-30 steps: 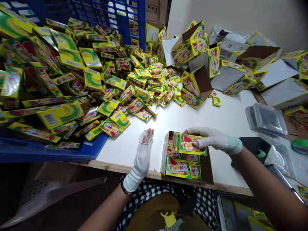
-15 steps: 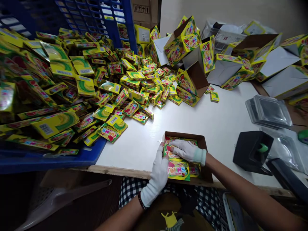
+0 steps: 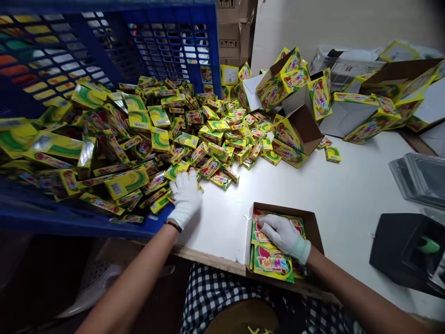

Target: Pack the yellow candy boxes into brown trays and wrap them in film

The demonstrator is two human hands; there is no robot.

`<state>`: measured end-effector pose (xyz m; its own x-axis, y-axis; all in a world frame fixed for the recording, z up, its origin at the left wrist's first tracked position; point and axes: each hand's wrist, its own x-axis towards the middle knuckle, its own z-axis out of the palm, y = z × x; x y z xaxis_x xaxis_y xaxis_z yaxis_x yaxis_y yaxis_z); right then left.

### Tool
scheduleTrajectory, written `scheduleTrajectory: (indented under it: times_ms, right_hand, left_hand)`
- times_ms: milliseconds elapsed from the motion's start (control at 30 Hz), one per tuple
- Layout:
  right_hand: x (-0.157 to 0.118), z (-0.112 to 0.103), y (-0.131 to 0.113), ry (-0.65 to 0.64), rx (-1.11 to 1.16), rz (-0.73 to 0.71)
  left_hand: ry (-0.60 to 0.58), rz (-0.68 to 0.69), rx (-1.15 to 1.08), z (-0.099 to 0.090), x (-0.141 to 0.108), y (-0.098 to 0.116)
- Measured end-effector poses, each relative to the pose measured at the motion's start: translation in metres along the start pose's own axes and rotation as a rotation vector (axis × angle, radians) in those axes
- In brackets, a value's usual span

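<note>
Open carton (image 3: 314, 227) at counter's (image 3: 351, 190) front edge; right hand (image 3: 283, 234) on the Twins packs (image 3: 273, 262) inside, left hand (image 3: 187, 195) palm-down on small boxes (image 3: 158, 139) by blue crate (image 3: 211, 46), can't tell if either's gripping. Display boxes (image 3: 320, 99) clutter the back edge; black tape dispenser (image 3: 399, 250) right of carton.

Single head-worn camera, facing forward and steeply down over the surface (image 3: 222, 227). Nearest the lens: the wearer's checked cloth (image 3: 215, 297) at the bottom edge and both forearms (image 3: 135, 271) entering from below. Open box (image 3: 313, 227) at close range, low, right of centre. Blue crate (image 3: 213, 51) spans the left; stacked brown cartons (image 3: 229, 41) lie farther off, top centre.
</note>
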<state>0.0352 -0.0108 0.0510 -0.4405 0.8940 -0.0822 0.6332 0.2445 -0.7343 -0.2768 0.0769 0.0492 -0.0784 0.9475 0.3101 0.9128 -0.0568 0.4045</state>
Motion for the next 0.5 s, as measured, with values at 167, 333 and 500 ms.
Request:
scheduleTrajectory:
  times_ms: [167,333,500]
  right_hand:
    - [-0.003,-0.010,-0.001,-0.072,-0.070,0.015]
    - [0.002,-0.033,-0.037,0.126,-0.107,0.064]
    - [0.036,-0.028,-0.080,-0.116,0.604,0.330]
  left_hand:
    - [-0.036,0.047,0.008,-0.002,0.002,-0.020]
    - [0.040,0.202,-0.134,0.000,-0.058,0.025]
    - [-0.012,0.592,-0.303,-0.014,-0.091,0.072]
